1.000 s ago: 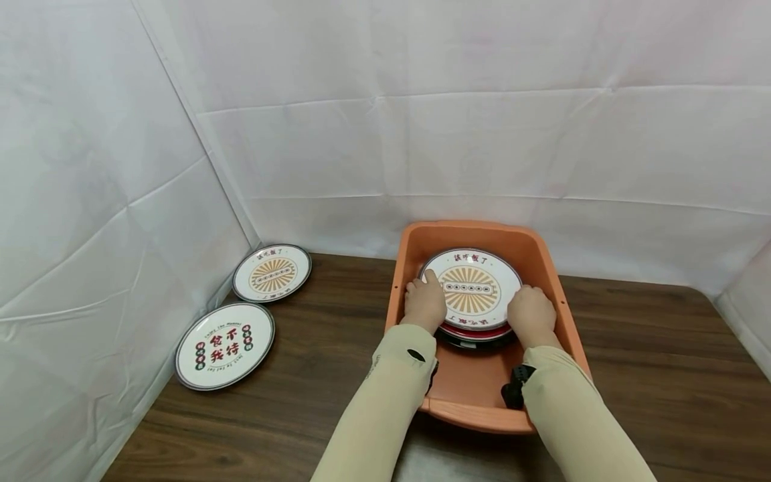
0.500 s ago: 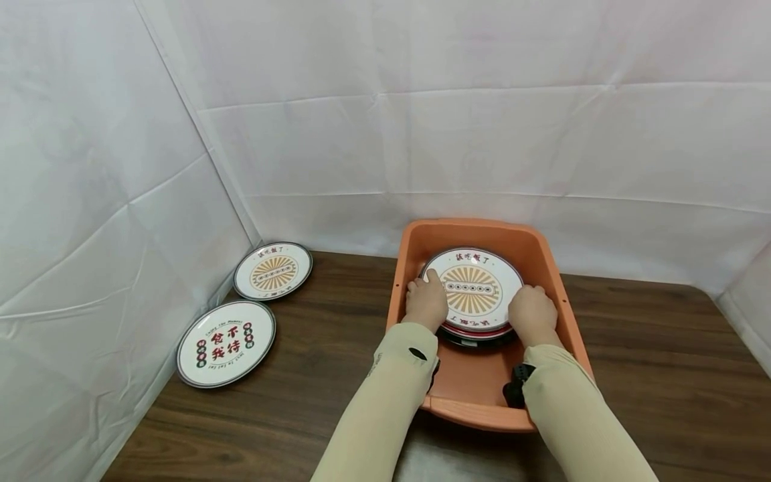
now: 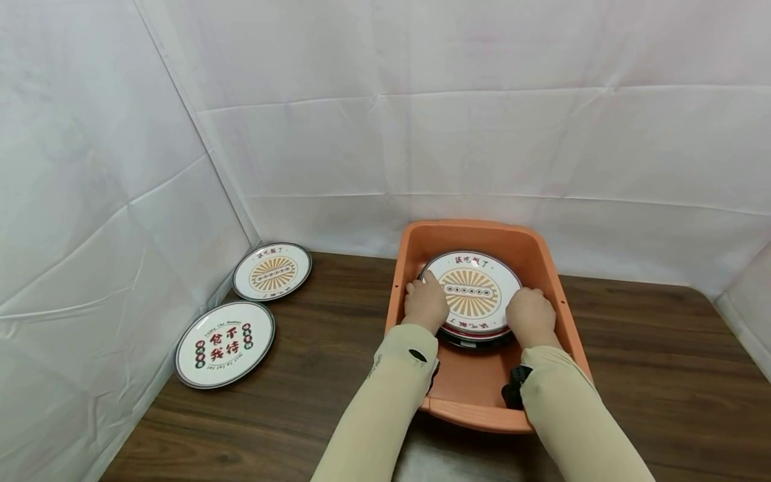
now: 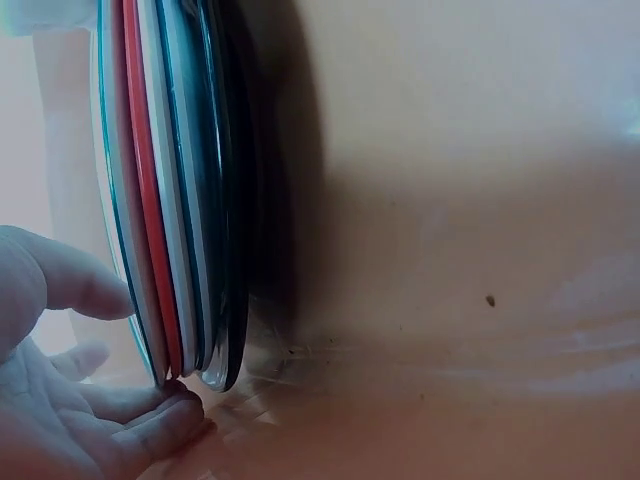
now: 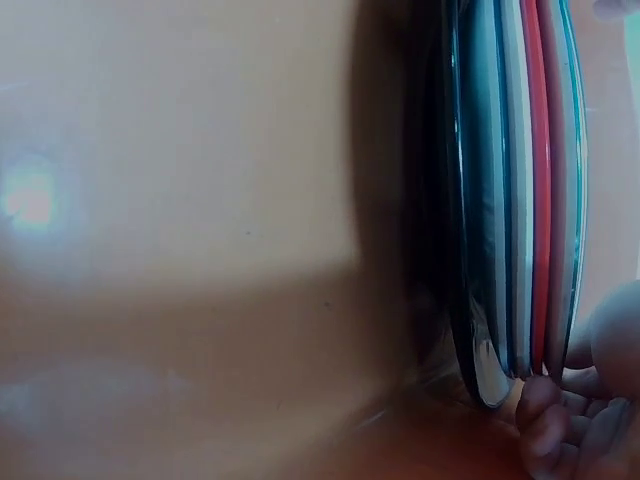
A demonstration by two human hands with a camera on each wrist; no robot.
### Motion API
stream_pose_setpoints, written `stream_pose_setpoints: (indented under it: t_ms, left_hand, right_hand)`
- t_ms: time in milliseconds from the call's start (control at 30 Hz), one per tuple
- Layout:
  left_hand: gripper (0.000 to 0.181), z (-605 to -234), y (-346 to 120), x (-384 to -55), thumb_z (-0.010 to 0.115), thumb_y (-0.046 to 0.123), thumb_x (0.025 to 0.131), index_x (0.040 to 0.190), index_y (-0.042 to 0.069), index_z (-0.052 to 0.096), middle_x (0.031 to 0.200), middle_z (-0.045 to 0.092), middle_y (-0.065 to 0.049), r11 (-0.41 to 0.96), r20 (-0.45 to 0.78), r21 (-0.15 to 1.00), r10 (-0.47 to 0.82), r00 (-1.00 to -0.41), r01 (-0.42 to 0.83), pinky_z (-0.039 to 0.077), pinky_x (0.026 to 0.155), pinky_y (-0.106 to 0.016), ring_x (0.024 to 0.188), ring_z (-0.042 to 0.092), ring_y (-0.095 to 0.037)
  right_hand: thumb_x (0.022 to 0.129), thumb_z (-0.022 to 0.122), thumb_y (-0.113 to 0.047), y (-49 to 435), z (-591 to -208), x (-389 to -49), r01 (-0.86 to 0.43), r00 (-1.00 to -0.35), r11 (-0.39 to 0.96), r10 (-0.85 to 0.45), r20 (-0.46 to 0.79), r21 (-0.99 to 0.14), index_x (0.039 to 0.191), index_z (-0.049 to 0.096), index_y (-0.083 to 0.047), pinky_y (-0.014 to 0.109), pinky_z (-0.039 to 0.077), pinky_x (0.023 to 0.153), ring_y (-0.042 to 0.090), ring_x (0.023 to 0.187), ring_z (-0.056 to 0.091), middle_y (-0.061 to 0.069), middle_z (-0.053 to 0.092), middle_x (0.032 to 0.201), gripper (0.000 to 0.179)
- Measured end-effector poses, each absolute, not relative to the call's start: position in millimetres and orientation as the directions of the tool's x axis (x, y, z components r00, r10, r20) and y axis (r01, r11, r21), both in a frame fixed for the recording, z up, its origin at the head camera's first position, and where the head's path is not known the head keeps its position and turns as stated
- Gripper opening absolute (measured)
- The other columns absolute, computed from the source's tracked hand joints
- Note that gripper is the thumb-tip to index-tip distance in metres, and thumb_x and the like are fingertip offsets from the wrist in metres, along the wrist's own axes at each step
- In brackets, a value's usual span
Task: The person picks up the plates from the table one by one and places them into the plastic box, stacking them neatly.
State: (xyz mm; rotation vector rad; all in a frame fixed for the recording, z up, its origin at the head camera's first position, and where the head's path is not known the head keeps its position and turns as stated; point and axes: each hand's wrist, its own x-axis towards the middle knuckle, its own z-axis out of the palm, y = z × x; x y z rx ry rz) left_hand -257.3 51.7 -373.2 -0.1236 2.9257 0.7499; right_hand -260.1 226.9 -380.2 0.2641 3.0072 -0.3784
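Observation:
A stack of several round plates stands in an orange plastic tub [image 3: 470, 381]. The top plate [image 3: 470, 314] is white with a yellow sunburst and red characters. My left hand [image 3: 426, 304] grips its left rim, thumb on top and fingertips [image 4: 165, 425] curled at the edge of the upper plates. On the opposite side, my right hand [image 3: 531, 316] pinches the rim the same way, with fingertips [image 5: 540, 400] beside a red plate [image 5: 540, 200]. Dark-rimmed plates [image 4: 235, 200] lie lower in the stack. I cannot tell how many plates my fingers hold.
Two white plates lie on the dark wooden table [image 3: 325, 375] at the left: a sunburst plate [image 3: 273, 272] at the back and a plate with red characters [image 3: 225, 345] nearer. A white cloth [image 3: 482, 134] hangs behind and along the left side.
The top plate and my right hand have shifted very slightly toward me. The tub and the two plates on the table stay where they were.

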Motion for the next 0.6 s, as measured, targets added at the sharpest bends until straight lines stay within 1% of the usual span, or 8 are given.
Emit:
stream_pose_setpoints:
  t_ms: [100,200,267,367,433,467,500,600]
  left_hand:
    - [0.063,-371,52,-258,0.060,0.022,0.089,0.139,0.002,0.026,0.128,0.044,-0.023,0.857,-0.154,0.494,-0.081,-0.985,-0.147,0.046,0.083,-0.040,0.110,0.044,-0.033]
    - [0.073,-368,52,-258,0.060,0.022,0.088,0.145,0.003,0.017,0.141,0.033,-0.024,0.839,-0.170,0.518,-0.092,-0.981,-0.168,0.047,0.083,-0.042,0.119,0.040,-0.035]
    - [0.076,-368,53,-259,0.060,0.022,0.088,0.146,0.004,0.015,0.146,0.026,-0.023,0.833,-0.173,0.527,-0.090,-0.981,-0.169,0.047,0.084,-0.042,0.125,0.035,-0.036]
    - [0.076,-369,53,-259,0.059,0.021,0.088,0.147,0.005,0.013,0.147,0.023,-0.022,0.827,-0.165,0.540,-0.080,-0.983,-0.157,0.047,0.082,-0.042,0.128,0.031,-0.035]
    - [0.077,-368,50,-262,0.060,0.019,0.087,0.147,0.005,0.014,0.149,0.020,-0.020,0.824,-0.137,0.548,-0.076,-0.988,-0.140,0.045,0.088,-0.042,0.132,0.025,-0.033]
    - [0.077,-367,49,-264,0.061,0.018,0.086,0.147,0.006,0.014,0.150,0.017,-0.019,0.824,-0.116,0.552,-0.075,-0.990,-0.127,0.043,0.091,-0.041,0.134,0.021,-0.033]
    - [0.077,-366,49,-265,0.061,0.018,0.086,0.147,0.006,0.016,0.150,0.015,-0.018,0.819,-0.085,0.564,-0.072,-0.994,-0.107,0.041,0.095,-0.041,0.136,0.017,-0.032]
    - [0.073,-359,50,-266,0.060,0.018,0.087,0.146,0.010,0.019,0.152,0.007,-0.013,0.787,0.060,0.617,-0.049,-0.997,-0.002,0.029,0.105,-0.040,0.139,0.005,-0.029]
  right_hand:
    - [0.095,0.037,-0.005,226,-379,-260,0.182,-0.981,0.955,0.160,-0.109,-0.235,0.107,0.047,0.020,0.053,0.048,0.073,0.044,0.086,0.056,0.032,0.048,0.095,0.030]
    - [0.097,0.032,-0.004,226,-377,-260,0.184,-0.981,0.956,0.165,-0.103,-0.227,0.114,0.040,0.023,0.054,0.048,0.074,0.046,0.089,0.055,0.035,0.047,0.098,0.033]
    - [0.098,0.031,-0.006,225,-374,-259,0.190,-0.980,0.957,0.170,-0.107,-0.220,0.121,0.034,0.024,0.054,0.048,0.075,0.047,0.090,0.055,0.037,0.047,0.101,0.037]
    - [0.100,0.032,-0.011,224,-370,-257,0.204,-0.977,0.953,0.182,-0.113,-0.225,0.127,0.026,0.025,0.055,0.047,0.075,0.048,0.091,0.055,0.039,0.045,0.106,0.045]
    - [0.101,0.034,-0.015,221,-366,-259,0.204,-0.978,0.949,0.186,-0.098,-0.240,0.127,0.026,0.023,0.056,0.047,0.075,0.049,0.091,0.054,0.040,0.045,0.106,0.048]
    - [0.101,0.036,-0.017,220,-364,-260,0.205,-0.978,0.944,0.189,-0.086,-0.257,0.125,0.029,0.022,0.056,0.047,0.075,0.050,0.091,0.054,0.039,0.046,0.105,0.047]
    - [0.101,0.036,-0.018,219,-362,-262,0.190,-0.982,0.943,0.183,-0.048,-0.273,0.123,0.033,0.021,0.056,0.047,0.073,0.050,0.091,0.054,0.038,0.047,0.104,0.046]
    - [0.100,0.037,-0.021,218,-346,-262,0.110,-0.972,0.921,0.179,0.156,-0.373,0.119,0.044,0.014,0.058,0.045,0.074,0.049,0.094,0.053,0.034,0.051,0.106,0.041]
